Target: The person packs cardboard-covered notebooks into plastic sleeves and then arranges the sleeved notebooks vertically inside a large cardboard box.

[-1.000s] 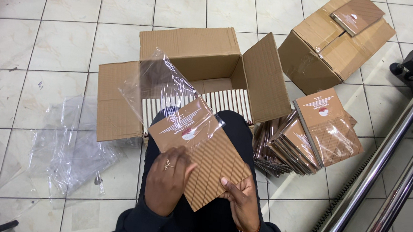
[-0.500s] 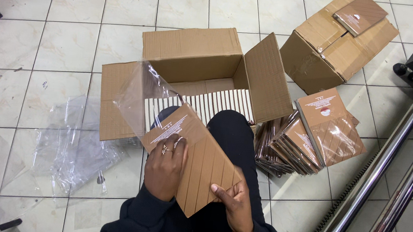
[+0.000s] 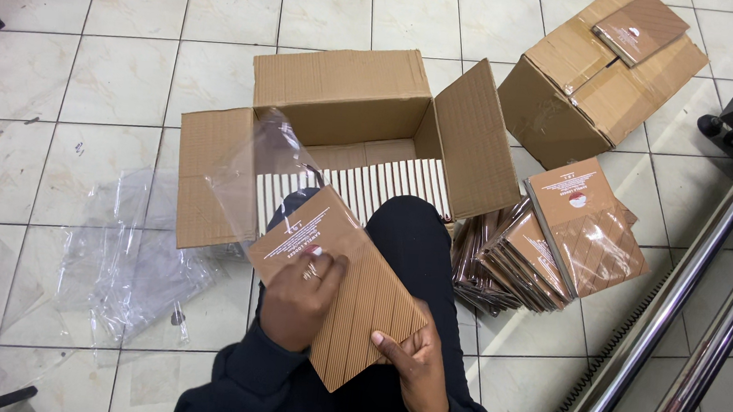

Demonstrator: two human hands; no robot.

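Centrally, a flat brown ribbed package point(image 3: 350, 293) is held over the lap, tilted, with its far end partly inside a clear plastic sleeve point(image 3: 259, 170). The left hand point(image 3: 301, 297) is laid on top of the package, its grip closed on the near-left part with fingers spread over the printed end. The right hand point(image 3: 415, 360) is clenched on the package's near-right edge, thumb on top. Just beyond, an open cardboard box point(image 3: 341, 98) is seen on the tiled floor point(image 3: 88, 58), with a row of pale package edges standing inside it. To the right, a stack of wrapped brown packages point(image 3: 548, 248) is piled near a second cardboard box point(image 3: 598, 85). To the left, loose clear plastic sleeves point(image 3: 131, 265) are scattered on the floor.
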